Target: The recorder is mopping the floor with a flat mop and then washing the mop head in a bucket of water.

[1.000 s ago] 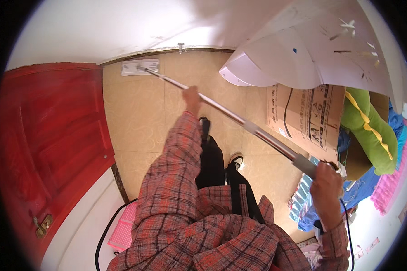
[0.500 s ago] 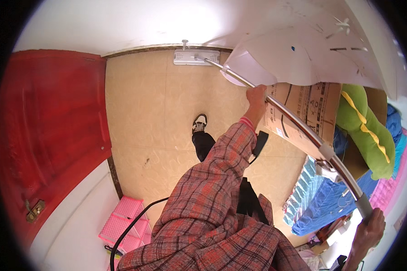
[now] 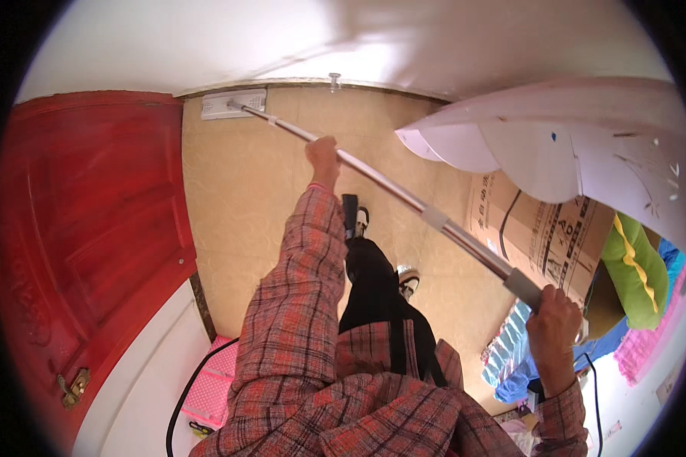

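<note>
A flat mop (image 3: pixel 389 183) with a silver, telescoping pole slants across the view from lower right to upper left. Its white rectangular head (image 3: pixel 213 107) lies on the tan floor, close to the far wall and the red door's upper corner. My left hand (image 3: pixel 325 161) is closed round the upper-left stretch of the pole. At the pole's other end, my right hand (image 3: pixel 556 327) wraps the grey grip. Both arms wear plaid sleeves.
A red door (image 3: pixel 99 221) stands at the left, with pink dotted boxes (image 3: pixel 219 365) below it. On the right are a cardboard box (image 3: pixel 533 228), a green plush toy (image 3: pixel 634 274), blue cloth (image 3: pixel 598 350) and a white scalloped panel (image 3: pixel 526 156). My feet are mid-floor.
The mop head has slid left along the far wall toward the red door. Both hands have moved left with the pole, and a second shoe now shows.
</note>
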Tool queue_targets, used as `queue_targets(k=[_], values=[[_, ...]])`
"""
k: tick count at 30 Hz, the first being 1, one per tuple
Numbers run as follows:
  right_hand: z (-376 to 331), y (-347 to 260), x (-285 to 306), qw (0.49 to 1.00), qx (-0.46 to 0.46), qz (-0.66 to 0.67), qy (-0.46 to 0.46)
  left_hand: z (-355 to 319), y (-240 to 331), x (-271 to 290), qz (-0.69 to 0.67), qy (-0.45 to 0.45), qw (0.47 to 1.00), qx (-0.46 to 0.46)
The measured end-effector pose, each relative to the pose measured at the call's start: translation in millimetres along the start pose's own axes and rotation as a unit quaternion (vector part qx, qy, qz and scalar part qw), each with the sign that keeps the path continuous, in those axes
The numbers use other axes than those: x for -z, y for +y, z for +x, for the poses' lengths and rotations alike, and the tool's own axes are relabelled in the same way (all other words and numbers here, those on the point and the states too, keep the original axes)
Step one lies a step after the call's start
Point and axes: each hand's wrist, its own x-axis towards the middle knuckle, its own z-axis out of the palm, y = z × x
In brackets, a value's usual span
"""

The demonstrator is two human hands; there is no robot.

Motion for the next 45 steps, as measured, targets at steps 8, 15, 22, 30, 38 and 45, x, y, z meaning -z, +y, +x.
queue_targets(k=[8, 15, 22, 30, 38, 45], values=[[4.8, 0.0, 20.7, 0.993, 0.047, -0.051, -0.091, -41.8, 24.4, 38.9, 0.05, 0.055, 0.99, 0.12], [-55.3, 40.2, 13.2, 0.994, 0.094, -0.046, -0.008, -171.5, -28.5, 66.3, 0.082, 0.102, 0.983, 0.128], [-134.9, 87.8, -25.9, 0.994, 0.108, -0.004, 0.018, -315.9, -85.6, 95.2, -0.049, 0.153, 0.946, 0.283], [-229.9, 138.2, -103.2, 0.998, 0.024, 0.018, 0.05, -341.7, -45.6, 51.0, -0.06, 0.112, 0.953, 0.276], [-161.5, 40.5, -33.5, 0.99, -0.041, 0.032, -0.134, -189.8, 54.3, 18.3, -0.156, 0.093, 0.963, 0.201], [-44.5, -54.8, 15.3, 0.993, 0.08, -0.062, -0.067, -74.0, 78.5, 74.9, -0.089, 0.082, 0.973, 0.197]])
